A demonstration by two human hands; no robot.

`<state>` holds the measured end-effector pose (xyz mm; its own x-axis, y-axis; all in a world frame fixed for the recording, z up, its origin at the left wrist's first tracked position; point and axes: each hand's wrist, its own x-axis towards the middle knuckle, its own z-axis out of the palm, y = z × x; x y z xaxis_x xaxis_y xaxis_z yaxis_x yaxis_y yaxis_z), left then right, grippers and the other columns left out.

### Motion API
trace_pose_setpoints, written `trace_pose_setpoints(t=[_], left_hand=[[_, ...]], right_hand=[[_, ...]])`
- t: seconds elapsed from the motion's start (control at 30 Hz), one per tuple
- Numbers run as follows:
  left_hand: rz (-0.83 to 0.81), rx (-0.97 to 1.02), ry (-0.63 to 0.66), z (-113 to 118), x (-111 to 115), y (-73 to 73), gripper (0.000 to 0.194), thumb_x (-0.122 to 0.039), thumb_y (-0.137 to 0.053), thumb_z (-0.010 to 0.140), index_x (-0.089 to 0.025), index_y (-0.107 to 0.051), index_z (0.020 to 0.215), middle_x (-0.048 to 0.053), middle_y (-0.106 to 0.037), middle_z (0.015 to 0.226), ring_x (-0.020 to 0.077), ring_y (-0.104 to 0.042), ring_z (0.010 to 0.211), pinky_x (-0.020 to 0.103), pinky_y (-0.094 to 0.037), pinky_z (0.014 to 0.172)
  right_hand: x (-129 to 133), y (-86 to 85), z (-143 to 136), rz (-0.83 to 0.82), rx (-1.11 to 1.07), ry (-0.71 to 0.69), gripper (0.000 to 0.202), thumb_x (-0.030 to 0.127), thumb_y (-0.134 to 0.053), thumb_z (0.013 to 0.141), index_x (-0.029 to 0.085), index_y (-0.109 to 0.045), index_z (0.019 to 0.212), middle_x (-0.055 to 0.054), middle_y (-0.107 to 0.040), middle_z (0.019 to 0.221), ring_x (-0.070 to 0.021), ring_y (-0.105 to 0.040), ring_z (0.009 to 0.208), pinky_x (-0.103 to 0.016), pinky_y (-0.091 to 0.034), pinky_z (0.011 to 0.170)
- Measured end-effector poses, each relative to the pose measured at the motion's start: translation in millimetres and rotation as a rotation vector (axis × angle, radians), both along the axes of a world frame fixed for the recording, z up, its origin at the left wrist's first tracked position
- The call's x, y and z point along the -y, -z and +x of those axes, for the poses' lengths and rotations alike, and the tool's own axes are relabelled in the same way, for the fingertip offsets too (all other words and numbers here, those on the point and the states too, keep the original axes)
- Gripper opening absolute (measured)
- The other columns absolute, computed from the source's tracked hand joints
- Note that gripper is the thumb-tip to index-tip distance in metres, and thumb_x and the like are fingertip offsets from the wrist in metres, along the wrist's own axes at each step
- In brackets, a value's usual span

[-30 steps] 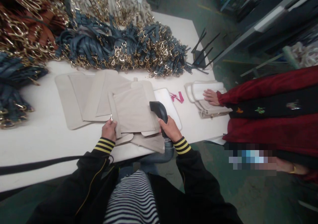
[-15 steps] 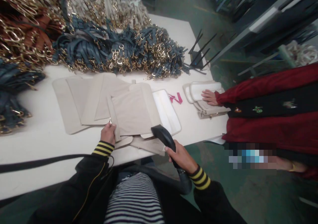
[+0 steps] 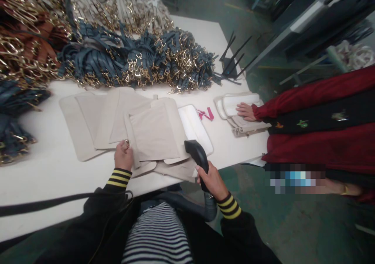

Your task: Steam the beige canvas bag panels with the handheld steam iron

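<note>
My right hand [image 3: 213, 181] is wrapped round a curved black nozzle [image 3: 198, 153] with a dark hose [image 3: 209, 209] below it. The nozzle's flat mouth is at the right edge of a beige fabric bag piece [image 3: 155, 133], which lies flat on the table. At that piece's left edge, my left hand [image 3: 123, 156] has its fingers closed on a small shiny metal piece [image 3: 127, 142], its kind unclear. More beige pieces [image 3: 90, 119] lie overlapped to the left. From under the bag piece's right side, a white padded panel [image 3: 197, 129] sticks out.
Blue straps with gold clasps [image 3: 140, 61], brown straps [image 3: 43, 41] and beige straps [image 3: 117, 6] are heaped at the back of the white table [image 3: 58, 178]. A pink ribbon [image 3: 207, 114] and a black antenna device [image 3: 230, 66] lie right. A co-worker's hand [image 3: 245, 111] rests on stacked pieces.
My left hand has shifted slightly left along the bag piece's edge. The nozzle has moved a little right and down. The co-worker's hand stays on the stack.
</note>
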<state>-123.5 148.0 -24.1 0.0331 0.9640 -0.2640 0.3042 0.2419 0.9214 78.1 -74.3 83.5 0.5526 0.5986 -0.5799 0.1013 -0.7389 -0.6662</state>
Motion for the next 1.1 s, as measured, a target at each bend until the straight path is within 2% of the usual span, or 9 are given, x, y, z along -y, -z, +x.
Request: trace_pose_setpoints(t=[0.07, 0.13, 0.23, 0.3, 0.4, 0.5, 0.7, 0.87, 1.1], left_hand=[[0.266, -0.162, 0.125, 6, -2, -13.3, 0.045, -0.021, -0.056, 0.065, -0.013, -0.052, 0.11, 0.013, -0.056, 0.104, 0.0261, -0.049, 0.105, 0.042, -0.037, 0.094], [0.482, -0.291, 0.422, 26, -5, -26.7, 0.039, -0.022, -0.051, 0.072, -0.014, -0.054, 0.11, 0.013, -0.057, 0.104, 0.0257, -0.05, 0.103, 0.041, -0.037, 0.093], [0.475, -0.449, 0.897, 75, -12, -40.0, 0.03, -0.023, -0.041, 0.081, -0.017, -0.057, 0.105, 0.01, -0.062, 0.093, 0.0223, -0.057, 0.09, 0.036, -0.043, 0.084], [0.352, -0.66, 1.03, 112, -20, -42.7, 0.03, -0.028, -0.038, 0.084, -0.015, -0.056, 0.105, 0.012, -0.064, 0.09, 0.0233, -0.06, 0.087, 0.035, -0.044, 0.079], [0.188, -0.959, 1.044, 151, -30, -40.6, 0.041, -0.039, -0.043, 0.082, -0.007, -0.054, 0.106, 0.02, -0.064, 0.094, 0.0287, -0.061, 0.091, 0.036, -0.044, 0.076], [0.121, -1.053, 1.084, 167, -36, -35.8, 0.048, -0.041, -0.049, 0.077, -0.005, -0.053, 0.108, 0.024, -0.062, 0.103, 0.0313, -0.059, 0.097, 0.035, -0.044, 0.076], [0.106, -1.052, 1.118, 164, -44, -25.1, 0.04, -0.034, -0.052, 0.072, -0.007, -0.058, 0.101, 0.021, -0.064, 0.099, 0.03, -0.061, 0.095, 0.032, -0.045, 0.073], [0.112, -0.971, 1.084, 158, -51, -19.6, 0.024, -0.034, -0.056, 0.069, -0.014, -0.062, 0.082, 0.013, -0.067, 0.082, 0.0261, -0.063, 0.082, 0.03, -0.045, 0.067], [0.036, -0.872, 1.065, 155, -54, -19.5, 0.015, -0.028, -0.059, 0.07, -0.016, -0.06, 0.079, 0.006, -0.063, 0.061, 0.0219, -0.062, 0.07, 0.029, -0.044, 0.065]], right_hand=[[-1, -0.2, 3, 0.04, 0.009, 0.032, 0.02, 0.038, -0.047, 0.083, 0.019, -0.043, 0.087, 0.004, -0.054, 0.057, -0.0144, -0.06, 0.046, -0.025, -0.046, 0.046], [-3, -0.2, 6, 0.067, -0.036, 0.024, 0.021, 0.038, -0.048, 0.083, 0.019, -0.043, 0.088, 0.004, -0.054, 0.059, -0.0143, -0.06, 0.046, -0.025, -0.046, 0.045], [-7, 0.6, 5, 0.064, -0.079, 0.014, 0.02, 0.037, -0.049, 0.083, 0.019, -0.044, 0.09, 0.004, -0.053, 0.061, -0.0145, -0.061, 0.047, -0.025, -0.047, 0.046], [-9, 0.7, 3, 0.046, -0.073, 0.005, 0.019, 0.036, -0.049, 0.083, 0.019, -0.044, 0.09, 0.003, -0.054, 0.063, -0.0147, -0.062, 0.049, -0.026, -0.047, 0.049], [-13, 0.3, 1, 0.024, -0.063, -0.016, 0.017, 0.032, -0.049, 0.083, 0.018, -0.044, 0.09, 0.003, -0.055, 0.065, -0.0146, -0.062, 0.049, -0.026, -0.047, 0.052], [-17, 0.3, 1, 0.001, -0.071, -0.053, 0.016, 0.031, -0.05, 0.083, 0.018, -0.044, 0.091, 0.002, -0.056, 0.064, -0.0147, -0.061, 0.049, -0.026, -0.047, 0.053], [-30, 2.5, 7, -0.036, -0.063, -0.122, 0.016, 0.031, -0.051, 0.082, 0.018, -0.044, 0.089, 0.0, -0.057, 0.066, -0.0158, -0.061, 0.05, -0.026, -0.046, 0.054], [-54, 2.8, 18, -0.107, -0.039, -0.214, 0.019, 0.033, -0.051, 0.083, 0.017, -0.043, 0.088, -0.001, -0.056, 0.06, -0.017, -0.06, 0.048, -0.025, -0.042, 0.05], [-84, 0.3, 28, -0.13, -0.039, -0.243, 0.017, 0.032, -0.053, 0.082, 0.017, -0.044, 0.085, -0.001, -0.057, 0.059, -0.0161, -0.059, 0.047, -0.025, -0.042, 0.048]])
